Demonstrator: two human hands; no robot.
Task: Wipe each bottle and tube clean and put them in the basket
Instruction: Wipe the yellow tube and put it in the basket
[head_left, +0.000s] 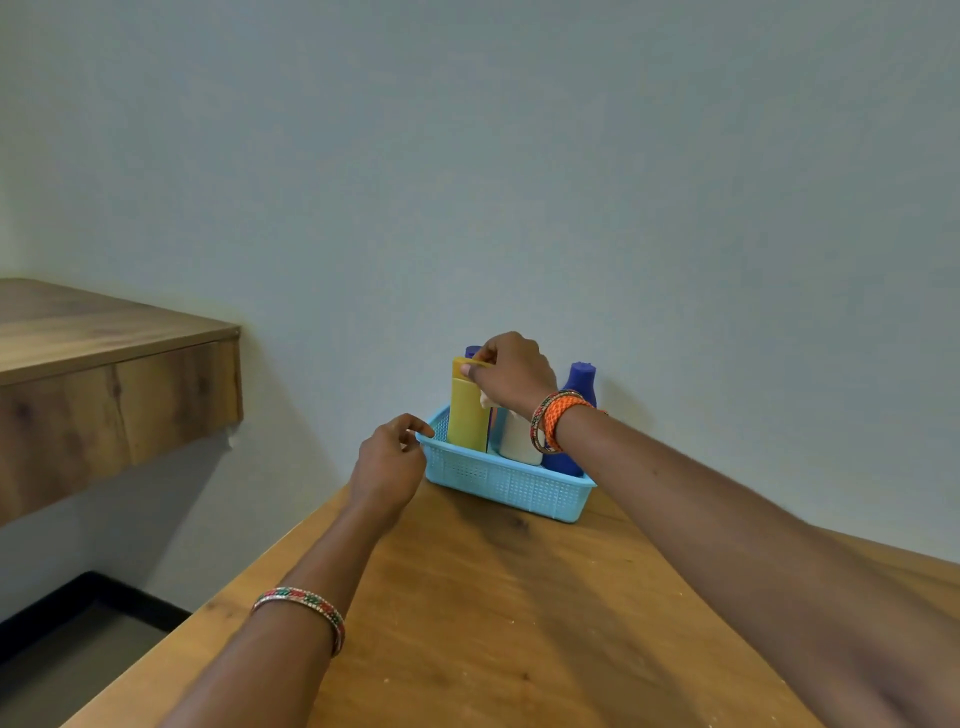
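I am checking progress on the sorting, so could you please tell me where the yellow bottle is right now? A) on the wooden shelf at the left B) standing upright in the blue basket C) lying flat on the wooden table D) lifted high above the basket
B: the yellow bottle stands upright inside the blue basket, with the right hand pinching its cap.

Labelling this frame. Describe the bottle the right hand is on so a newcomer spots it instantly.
At the far end of the wooden table, against the wall, sits a light blue basket. The yellow bottle stands upright at its left end, the right hand pinching its cap. Its neighbours are white or dark blue.
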